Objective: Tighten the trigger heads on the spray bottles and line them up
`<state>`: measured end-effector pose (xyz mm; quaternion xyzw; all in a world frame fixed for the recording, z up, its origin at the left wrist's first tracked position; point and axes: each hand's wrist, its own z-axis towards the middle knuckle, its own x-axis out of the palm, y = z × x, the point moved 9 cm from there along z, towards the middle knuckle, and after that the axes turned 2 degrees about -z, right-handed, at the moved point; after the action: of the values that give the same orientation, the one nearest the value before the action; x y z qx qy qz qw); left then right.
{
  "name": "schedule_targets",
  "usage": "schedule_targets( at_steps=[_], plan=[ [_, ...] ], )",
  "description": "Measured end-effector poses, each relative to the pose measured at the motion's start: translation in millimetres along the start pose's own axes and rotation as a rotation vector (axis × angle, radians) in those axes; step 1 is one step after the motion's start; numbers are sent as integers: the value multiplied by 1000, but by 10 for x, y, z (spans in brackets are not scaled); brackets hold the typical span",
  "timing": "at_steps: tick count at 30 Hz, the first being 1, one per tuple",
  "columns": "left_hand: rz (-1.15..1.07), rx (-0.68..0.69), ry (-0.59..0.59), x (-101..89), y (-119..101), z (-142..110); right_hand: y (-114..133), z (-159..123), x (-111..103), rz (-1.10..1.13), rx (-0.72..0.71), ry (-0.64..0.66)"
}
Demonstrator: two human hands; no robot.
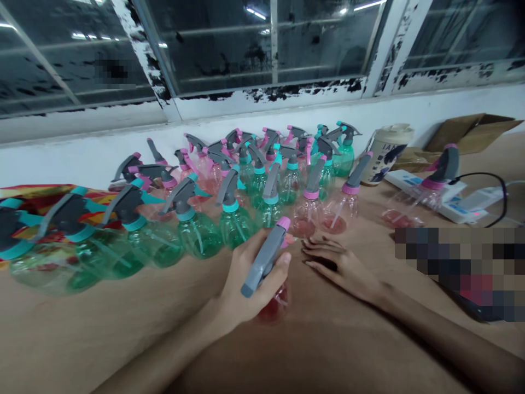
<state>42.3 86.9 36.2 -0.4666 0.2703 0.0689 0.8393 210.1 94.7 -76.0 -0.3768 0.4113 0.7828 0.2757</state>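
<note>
My left hand [241, 290] is wrapped around the neck of a spray bottle [266, 260] with a grey trigger head, a pink nozzle and a clear body holding reddish liquid at the bottom. The bottle stands on the table in front of me, and my fingers hide much of its collar. To its right, my right hand [346, 265] rests on the table with its fingers stretched out and nothing in them. Just beyond the hands stand two pink-collared spray bottles [308, 210] and a row of green ones with teal collars [200, 232].
More spray bottles [262, 148] crowd along the wall below the windows. At the right are a cream cup [388, 153], a brown cardboard box [471, 131], a white power strip [463, 205] with cables and a pink-collared bottle [430, 186]. A colourful cloth [45, 197] lies at the left.
</note>
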Motion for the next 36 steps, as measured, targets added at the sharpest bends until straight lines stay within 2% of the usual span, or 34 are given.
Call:
schedule_targets(
  at_steps=[14,30,36],
  plan=[
    [-50,-4,-43,-3,-14,-18,-46,-24,42,-3,2,22],
    [-21,82,6,-9,-91,24,-54,-30,71,0,11,59],
    [17,48,0,12,-27,43,-61,-34,68,6,10,51]
  ],
)
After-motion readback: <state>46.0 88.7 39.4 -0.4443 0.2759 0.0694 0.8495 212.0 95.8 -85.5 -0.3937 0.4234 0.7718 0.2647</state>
